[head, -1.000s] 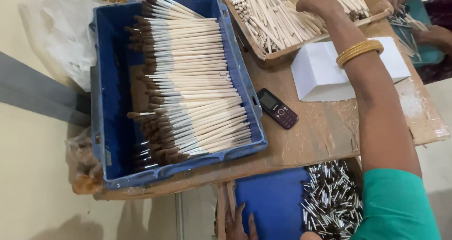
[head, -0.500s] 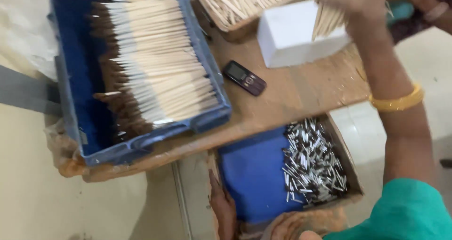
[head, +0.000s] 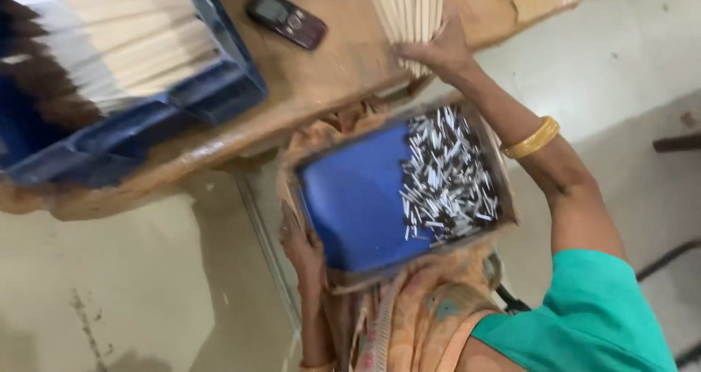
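Right hand (head: 438,51) top centre, fingers clamped round bundle of pale sticks (head: 409,10); keep bundle tight, ends level. Left hand (head: 303,244) grips tray (head: 350,189) edge, steady.

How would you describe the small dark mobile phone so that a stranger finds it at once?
Start at the brown wooden table. The small dark mobile phone lies flat on it, between the blue plastic crate and the bundle of pale wooden sticks. It alone has a screen and keypad.
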